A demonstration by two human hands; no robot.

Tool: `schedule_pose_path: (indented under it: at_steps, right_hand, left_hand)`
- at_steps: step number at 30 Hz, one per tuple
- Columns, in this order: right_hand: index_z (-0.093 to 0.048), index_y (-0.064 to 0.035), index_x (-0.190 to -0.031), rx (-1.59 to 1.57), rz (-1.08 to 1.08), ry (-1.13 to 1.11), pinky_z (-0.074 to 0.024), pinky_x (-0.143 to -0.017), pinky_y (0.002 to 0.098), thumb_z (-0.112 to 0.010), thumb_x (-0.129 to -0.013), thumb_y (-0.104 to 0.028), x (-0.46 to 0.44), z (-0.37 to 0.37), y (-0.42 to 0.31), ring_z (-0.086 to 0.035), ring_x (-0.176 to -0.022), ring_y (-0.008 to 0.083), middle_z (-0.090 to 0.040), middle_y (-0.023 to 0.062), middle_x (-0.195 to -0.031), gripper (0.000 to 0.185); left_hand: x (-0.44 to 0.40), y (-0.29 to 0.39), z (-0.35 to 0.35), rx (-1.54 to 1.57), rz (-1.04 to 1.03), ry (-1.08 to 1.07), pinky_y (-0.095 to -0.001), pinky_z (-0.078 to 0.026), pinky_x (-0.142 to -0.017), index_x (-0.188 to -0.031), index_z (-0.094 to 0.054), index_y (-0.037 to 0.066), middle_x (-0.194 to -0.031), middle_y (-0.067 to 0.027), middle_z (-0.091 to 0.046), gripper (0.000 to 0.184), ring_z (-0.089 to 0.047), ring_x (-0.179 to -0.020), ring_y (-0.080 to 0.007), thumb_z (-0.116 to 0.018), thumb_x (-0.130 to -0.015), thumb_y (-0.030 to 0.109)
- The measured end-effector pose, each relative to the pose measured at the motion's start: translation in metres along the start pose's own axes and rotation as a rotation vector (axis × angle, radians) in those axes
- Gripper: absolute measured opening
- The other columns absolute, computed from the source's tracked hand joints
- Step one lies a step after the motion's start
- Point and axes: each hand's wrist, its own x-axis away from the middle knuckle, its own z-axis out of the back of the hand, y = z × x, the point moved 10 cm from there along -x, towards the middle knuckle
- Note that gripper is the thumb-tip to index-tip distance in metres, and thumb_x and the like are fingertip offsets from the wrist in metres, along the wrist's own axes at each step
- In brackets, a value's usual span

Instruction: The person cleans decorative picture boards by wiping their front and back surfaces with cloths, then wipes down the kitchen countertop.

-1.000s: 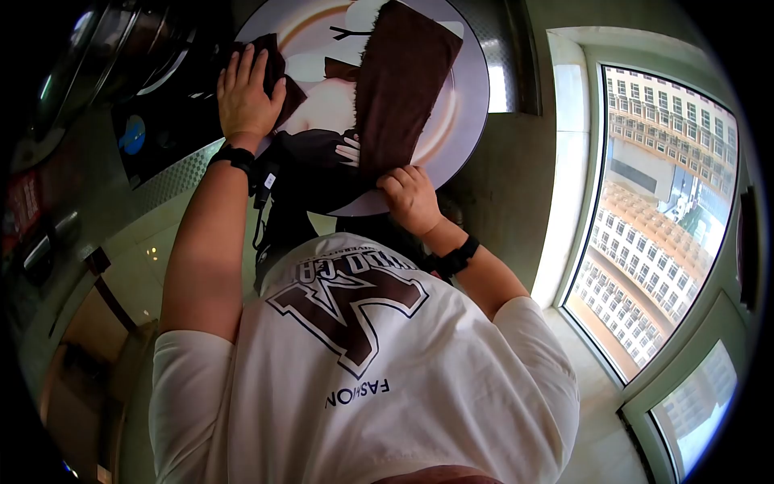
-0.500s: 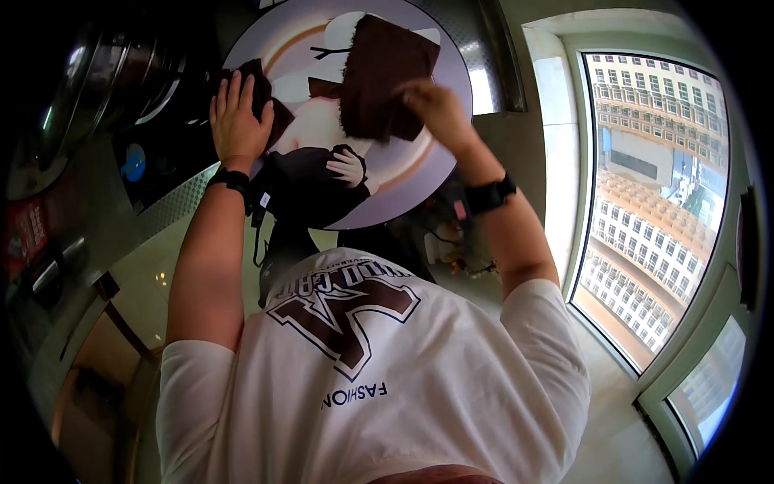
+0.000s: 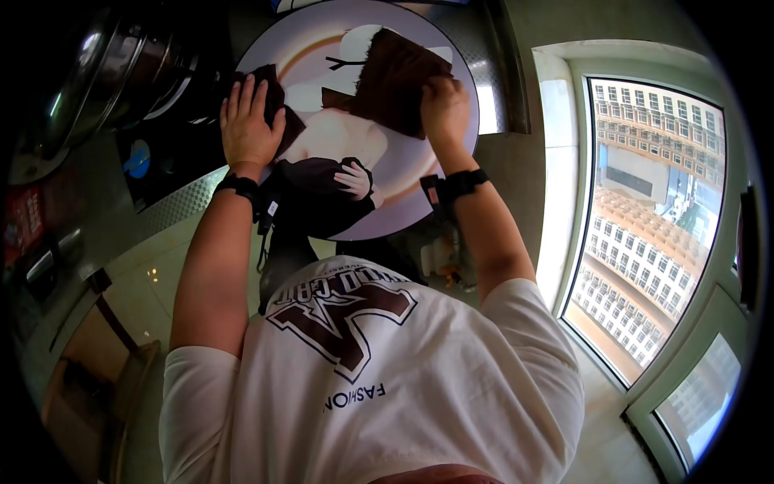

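A dark brown cloth (image 3: 391,85) with a frayed left edge lies mostly flat on a round tabletop (image 3: 407,211) printed with a picture. My right hand (image 3: 445,113) is at the cloth's right edge, fingers curled in and closed on it. At the left, my left hand (image 3: 251,133) rests with fingers stretched out on a second, smaller dark brown cloth (image 3: 286,121) near the rim. Part of that cloth is hidden under the palm. Black bands circle both wrists.
Large shiny metal cookware (image 3: 105,89) stands at the left beside a dark surface with a blue round mark (image 3: 137,159). A tall window (image 3: 649,218) is on the right. Below the tabletop, a wooden stool or frame (image 3: 121,355) stands on the tiled floor.
My right hand has come down from a blurred, raised pose to the brown cloth's right edge. The cloth's right side lies differently. My left hand stays flat on the smaller cloth.
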Motion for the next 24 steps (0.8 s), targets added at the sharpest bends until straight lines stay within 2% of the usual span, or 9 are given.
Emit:
schedule_pose_path:
  at_steps: [1, 3, 5, 8, 10, 14, 19, 22, 24]
  right_hand:
    - [-0.073, -0.0114, -0.1, 0.0, -0.003, -0.003, -0.0525, -0.085, 0.046, -0.073, -0.084, -0.018, -0.003, -0.003, 0.002, -0.064, -0.095, 0.0361, -0.067, 0.0142, -0.105, 0.017]
    - [-0.072, -0.011, -0.106, -0.063, -0.308, 0.013, -0.0519, -0.087, 0.0457, -0.073, -0.084, -0.022, -0.006, -0.003, 0.04, -0.064, -0.097, 0.0362, -0.066, 0.0148, -0.108, 0.024]
    - [-0.072, -0.0104, -0.107, -0.076, -0.342, -0.048, -0.051, -0.09, 0.0458, -0.073, -0.084, -0.022, -0.01, -0.009, 0.049, -0.063, -0.1, 0.0364, -0.066, 0.0155, -0.108, 0.026]
    - [-0.073, -0.011, -0.105, 0.012, -0.253, -0.168, -0.0508, -0.091, 0.0448, -0.072, -0.084, -0.021, -0.018, -0.025, 0.045, -0.062, -0.103, 0.0356, -0.066, 0.0149, -0.108, 0.023]
    - [-0.073, -0.0121, -0.105, 0.135, -0.042, 0.161, -0.0507, -0.091, 0.0443, -0.072, -0.084, -0.02, -0.026, 0.01, 0.017, -0.062, -0.104, 0.0349, -0.067, 0.0128, -0.107, 0.022]
    - [-0.075, -0.0131, -0.105, 0.05, 0.188, 0.054, -0.0509, -0.09, 0.044, -0.076, -0.081, -0.025, -0.048, -0.014, -0.036, -0.061, -0.105, 0.0355, -0.067, 0.0111, -0.109, 0.026]
    - [-0.075, -0.0147, -0.101, 0.11, 0.111, -0.127, -0.0527, -0.088, 0.0432, -0.08, -0.079, -0.03, -0.057, -0.043, -0.038, -0.063, -0.106, 0.035, -0.069, 0.0117, -0.106, 0.027]
    - [-0.074, -0.0131, -0.099, -0.153, 0.012, -0.261, -0.0543, -0.084, 0.0429, -0.08, -0.08, -0.028, -0.061, -0.041, -0.035, -0.067, -0.1, 0.0344, -0.069, 0.014, -0.108, 0.024]
    - [-0.07, -0.0113, -0.109, -0.328, 0.077, -0.222, -0.0551, -0.079, 0.0437, -0.078, -0.082, -0.022, -0.065, -0.021, -0.052, -0.068, -0.095, 0.0354, -0.069, 0.016, -0.11, 0.03]
  left_hand:
    - [0.001, 0.001, 0.0, 0.011, -0.004, 0.005, -0.0494, -0.028, -0.12, -0.144, -0.054, 0.016, -0.157, -0.0054, -0.043, 0.058, -0.037, -0.146, -0.0297, -0.061, -0.092, 0.042]
    - [0.0, 0.001, 0.0, 0.011, -0.007, 0.004, -0.0495, -0.028, -0.12, -0.143, -0.054, 0.016, -0.157, -0.0055, -0.043, 0.058, -0.037, -0.146, -0.0298, -0.061, -0.092, 0.042]
    - [0.0, 0.001, 0.001, 0.01, -0.006, 0.004, -0.0495, -0.028, -0.12, -0.143, -0.054, 0.016, -0.157, -0.0055, -0.043, 0.058, -0.037, -0.146, -0.03, -0.061, -0.092, 0.042]
    - [-0.001, 0.001, 0.002, 0.0, 0.003, -0.008, -0.0494, -0.028, -0.12, -0.143, -0.054, 0.016, -0.157, -0.0056, -0.043, 0.058, -0.037, -0.146, -0.0302, -0.061, -0.092, 0.042]
    - [-0.001, 0.002, 0.003, 0.029, 0.001, -0.014, -0.05, -0.028, -0.12, -0.145, -0.052, 0.014, -0.157, -0.0078, -0.042, 0.059, -0.036, -0.146, -0.0321, -0.063, -0.093, 0.037]
    - [0.0, 0.0, 0.001, 0.008, -0.006, 0.01, -0.0494, -0.028, -0.12, -0.143, -0.054, 0.016, -0.156, -0.0054, -0.044, 0.059, -0.037, -0.146, -0.0299, -0.062, -0.091, 0.042]
    - [0.0, 0.0, 0.003, 0.029, -0.004, 0.018, -0.0496, -0.028, -0.12, -0.142, -0.055, 0.015, -0.155, -0.0058, -0.045, 0.058, -0.038, -0.145, -0.0301, -0.062, -0.091, 0.041]
    - [0.0, 0.001, 0.003, 0.041, -0.01, 0.031, -0.0494, -0.029, -0.119, -0.142, -0.055, 0.015, -0.155, -0.0059, -0.045, 0.058, -0.038, -0.145, -0.0303, -0.062, -0.091, 0.041]
    - [0.0, 0.001, 0.005, 0.042, -0.006, 0.025, -0.0494, -0.029, -0.119, -0.142, -0.055, 0.015, -0.155, -0.0062, -0.045, 0.058, -0.038, -0.145, -0.0306, -0.063, -0.09, 0.04]
